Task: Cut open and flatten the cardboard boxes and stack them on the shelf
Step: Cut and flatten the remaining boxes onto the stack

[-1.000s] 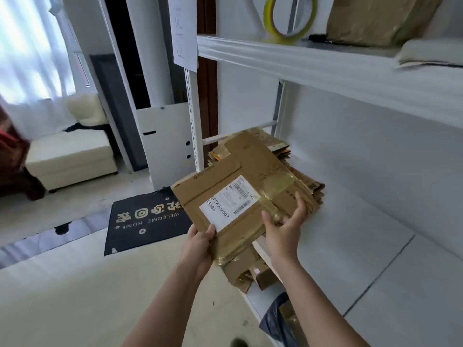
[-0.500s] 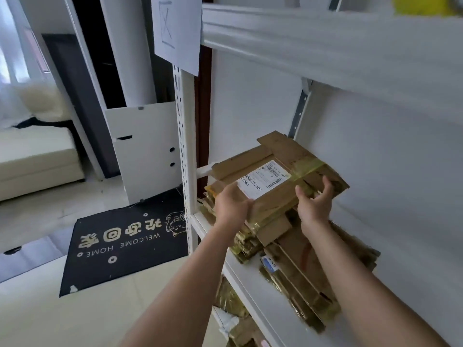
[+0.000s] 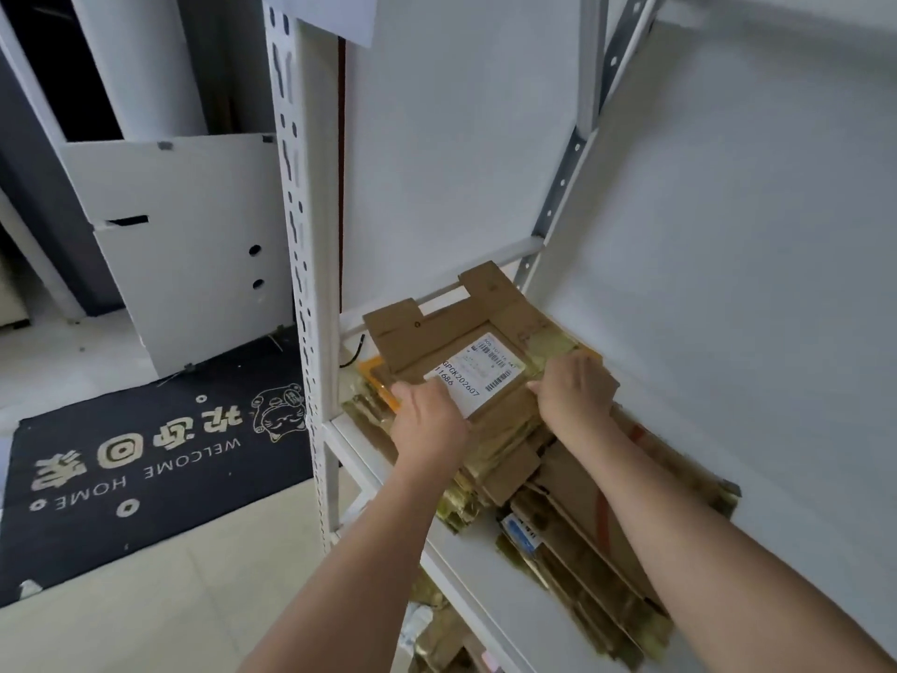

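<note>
The scene is seen from a single head-worn camera, aimed forward and down. The shelf (image 3: pixel 485 565) is viewed from close by, at arm's reach.

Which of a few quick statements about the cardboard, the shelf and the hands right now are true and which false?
1. Both hands rest on the flattened box with the white label. True.
2. That box lies on the doormat. False: it lies atop the stack of flattened cardboard on the shelf.
3. The left hand is at the box's near left edge. True.
4. The right hand holds a knife. False: no tool is visible in it.
5. The doormat is on the floor left of the shelf. True.
</note>
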`<state>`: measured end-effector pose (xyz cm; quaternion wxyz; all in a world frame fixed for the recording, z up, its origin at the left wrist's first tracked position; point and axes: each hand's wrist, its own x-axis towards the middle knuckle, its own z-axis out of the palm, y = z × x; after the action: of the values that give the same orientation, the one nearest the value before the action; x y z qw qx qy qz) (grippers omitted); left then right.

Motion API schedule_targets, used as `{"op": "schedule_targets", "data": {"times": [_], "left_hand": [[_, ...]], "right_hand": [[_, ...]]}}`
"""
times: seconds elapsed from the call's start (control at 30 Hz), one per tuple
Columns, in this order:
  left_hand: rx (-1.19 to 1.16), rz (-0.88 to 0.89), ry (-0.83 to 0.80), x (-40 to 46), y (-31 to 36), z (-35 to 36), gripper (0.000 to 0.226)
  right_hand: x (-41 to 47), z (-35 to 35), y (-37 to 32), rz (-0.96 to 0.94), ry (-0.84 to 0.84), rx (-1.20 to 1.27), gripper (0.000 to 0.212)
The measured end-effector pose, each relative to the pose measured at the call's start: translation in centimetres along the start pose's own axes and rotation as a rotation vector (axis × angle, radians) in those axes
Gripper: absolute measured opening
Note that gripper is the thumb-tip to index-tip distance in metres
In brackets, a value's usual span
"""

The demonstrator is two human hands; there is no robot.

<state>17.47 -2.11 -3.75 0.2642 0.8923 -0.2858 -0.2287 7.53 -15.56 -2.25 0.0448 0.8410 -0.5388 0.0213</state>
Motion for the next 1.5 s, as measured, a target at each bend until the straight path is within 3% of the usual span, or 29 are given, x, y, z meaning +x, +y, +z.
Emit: {"op": "schedule_targets", "data": {"times": [0.03, 0.1, 0.2, 0.27, 0.43, 0.77, 0.9, 1.0, 1.17, 1.37, 1.5], "left_hand": [[0.174, 0.049, 0.058, -0.1, 0.0, 0.0, 0.048], [0.354, 0.192, 0.149, 0.1, -0.6, 0.3, 0.061], [0.442, 0.318, 0.084, 1.6, -2.5, 0.7, 0.106], [0.488, 0.345, 0.021, 2.5, -3.2, 0.8, 0.117], [0.428, 0.308, -0.146, 3.9, -3.3, 0.7, 0.117], [0.422, 0.272, -0.182, 5.2, -3.5, 1.1, 0.118], [0.492, 0.222, -0.179, 4.0, -2.4, 1.1, 0.114], [0.528, 0.242, -0.157, 2.6, -1.6, 0.2, 0.097], [0.441, 0.461, -0.062, -1.5, -0.6, -0.9, 0.059], [0.372, 0.727, 0.019, -8.8, 2.3, 1.1, 0.053], [0.302, 0.857, -0.054, -15.5, 5.4, 5.2, 0.048]], "right_hand": [[0.1, 0.4, -0.2, -0.070, 0.022, 0.036, 0.044], [0.1, 1.4, -0.6, -0.198, -0.093, 0.132, 0.069], [0.6, 3.9, -0.8, -0.216, -0.317, 0.185, 0.083], [0.8, 5.4, -0.5, -0.211, -0.380, 0.156, 0.089], [1.8, 6.5, -0.4, -0.226, -0.464, 0.138, 0.092], [3.1, 6.8, -1.1, -0.207, -0.556, 0.070, 0.096], [2.4, 6.3, -1.0, -0.220, -0.504, 0.076, 0.092], [0.9, 5.1, -0.9, -0.243, -0.340, 0.105, 0.080], [-3.9, 1.9, 1.0, -0.304, -0.068, 0.120, 0.066], [-12.9, -2.4, 6.8, -0.181, 0.120, 0.207, 0.052], [-20.0, -3.2, 14.1, -0.004, 0.159, 0.189, 0.052]]}}
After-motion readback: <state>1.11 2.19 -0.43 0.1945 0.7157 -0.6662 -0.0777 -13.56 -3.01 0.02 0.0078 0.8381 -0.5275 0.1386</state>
